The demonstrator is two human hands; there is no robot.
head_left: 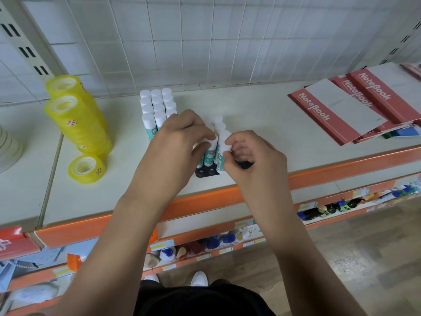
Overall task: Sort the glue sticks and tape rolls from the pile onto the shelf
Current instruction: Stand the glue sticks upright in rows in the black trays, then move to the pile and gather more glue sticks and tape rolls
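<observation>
**Glue sticks going into the black tray**

The long white shelf (262, 106) holds everything, and I tell each place from the black tray (205, 172) near its front edge. Far to the right of the tray lie red notebooks (337, 106). Far to the left of it stands a tall stack of yellow tape rolls (77, 119), with one more tape roll (86, 168) lying alone in front of the stack. Just behind the tray, a neat block of glue sticks (157, 103) stands in rows.

So a lot looks done already. The tray is not full yet: two round holes at its front show empty. No loose pile is in view, so I cannot tell how much is left.

Both arms reach in from below, bent at the wrist, and the hands meet right over the tray. The left hand (180, 137) has its fingers curled down around the white cap of a standing glue stick (208, 153). The right hand (250, 156) pinches the front glue stick (220, 161) by its cap, thumb and first finger pressed on it, and that stick stands at the tray's right side.
</observation>
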